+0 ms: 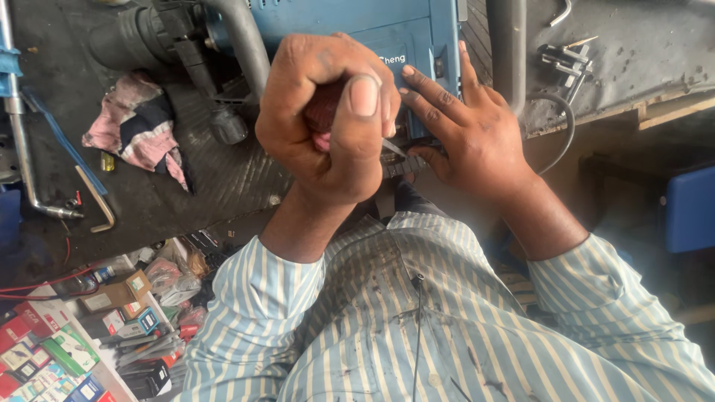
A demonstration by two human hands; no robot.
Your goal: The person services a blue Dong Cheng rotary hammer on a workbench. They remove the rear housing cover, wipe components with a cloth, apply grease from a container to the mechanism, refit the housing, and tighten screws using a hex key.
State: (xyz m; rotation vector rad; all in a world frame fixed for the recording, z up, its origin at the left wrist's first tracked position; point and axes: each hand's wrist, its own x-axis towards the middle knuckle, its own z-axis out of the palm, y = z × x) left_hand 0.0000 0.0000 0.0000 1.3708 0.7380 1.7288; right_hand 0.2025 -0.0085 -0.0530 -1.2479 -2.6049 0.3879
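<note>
My left hand (328,126) is clenched around the dark red handle (325,110) of a screwdriver, thumb pressed on top, with its metal shaft (393,147) pointing right. My right hand (465,130) rests with fingers spread on the blue body of a large power tool (357,30) and steadies a small dark part (406,165) at the tool's near edge, where the shaft tip meets it. Both forearms come out of blue-and-white striped sleeves. The tool lies on a dark, grimy workbench (216,179).
A pink, white and dark rag (138,126) lies left on the bench, beside a metal pipe (22,149) and a bent hex key (97,201). Several loose metal bits (566,63) sit top right. Small boxes and packets (89,327) fill the lower left. A blue seat (689,208) stands right.
</note>
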